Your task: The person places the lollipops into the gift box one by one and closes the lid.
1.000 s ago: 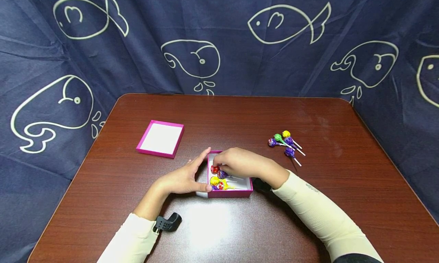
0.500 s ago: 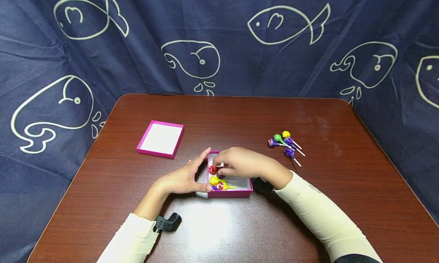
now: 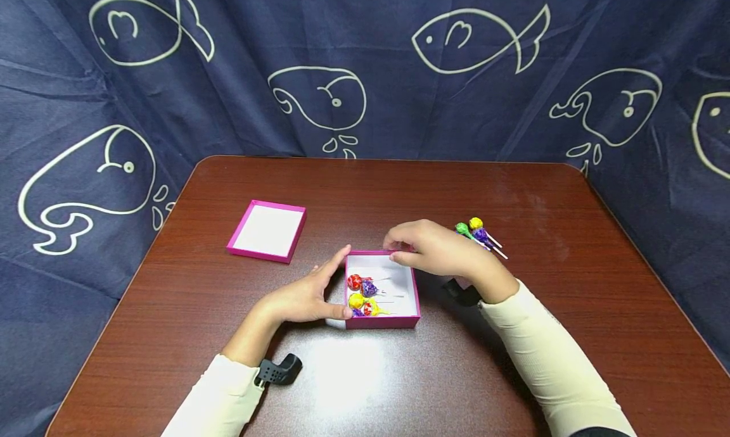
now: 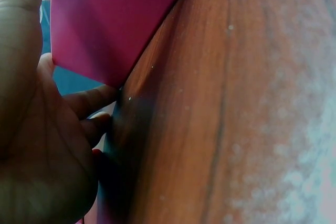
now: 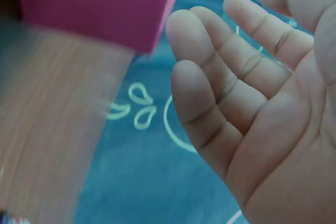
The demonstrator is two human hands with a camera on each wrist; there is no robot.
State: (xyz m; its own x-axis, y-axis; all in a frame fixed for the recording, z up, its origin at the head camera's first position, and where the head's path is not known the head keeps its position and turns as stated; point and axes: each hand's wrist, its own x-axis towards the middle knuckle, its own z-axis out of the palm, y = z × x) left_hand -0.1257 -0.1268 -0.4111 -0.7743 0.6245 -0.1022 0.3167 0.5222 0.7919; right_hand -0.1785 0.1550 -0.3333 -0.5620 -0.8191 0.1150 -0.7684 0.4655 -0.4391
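Observation:
In the head view, a pink box with a white inside stands on the table with several wrapped lollipops in it, among them a red one, a purple one and a yellow one. My left hand rests at the box's left side, thumb at the front corner, straight fingers reaching to the back one. The left wrist view shows its fingertips at the box wall. Over the box's back right corner hovers my right hand, fingers loosely bent; its palm holds nothing in the right wrist view.
A pink lid lies inside up, behind and left of the box. More lollipops, including a green one and a yellow one, lie to the right, partly hidden by my right hand. A blue printed cloth hangs behind the table.
My right hand has let go of the lollipops in the box and moved up and right, out over the back right corner. My left hand stays in place.

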